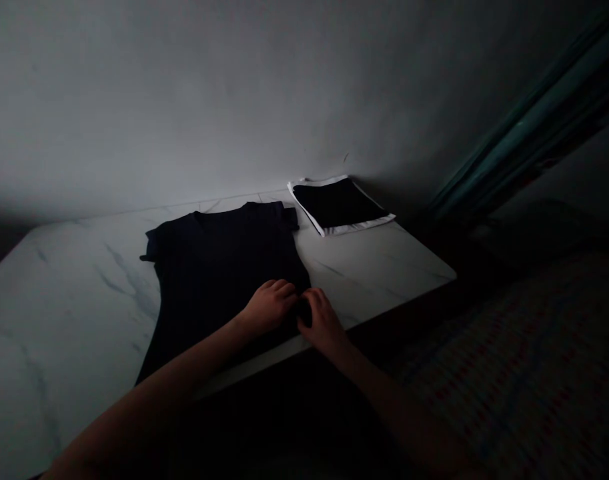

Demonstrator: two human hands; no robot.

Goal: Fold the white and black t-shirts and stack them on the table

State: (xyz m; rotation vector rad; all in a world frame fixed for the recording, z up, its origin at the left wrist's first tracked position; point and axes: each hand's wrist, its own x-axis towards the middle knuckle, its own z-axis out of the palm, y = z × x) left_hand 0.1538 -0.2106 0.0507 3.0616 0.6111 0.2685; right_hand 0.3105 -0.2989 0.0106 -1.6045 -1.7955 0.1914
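Note:
A dark T-shirt (224, 260) lies spread on a white marble-patterned table, its neck and short sleeves toward the wall. My left hand (271, 305) rests at the shirt's lower right side, its fingers curled on the cloth. Close beside it, my right hand (321, 320) pinches the shirt's right edge near the front of the table. The two hands nearly touch. The dim light hides the exact fold of cloth between the fingers. The shirt's lower part is partly covered by my left forearm.
Folded black and white cloth (339, 203) lies at the back right of the marble-patterned table (74, 300), near the grey wall (209, 100). A patterned cloth surface (524, 360) is at the right, below a green curtain-like fabric (529, 127).

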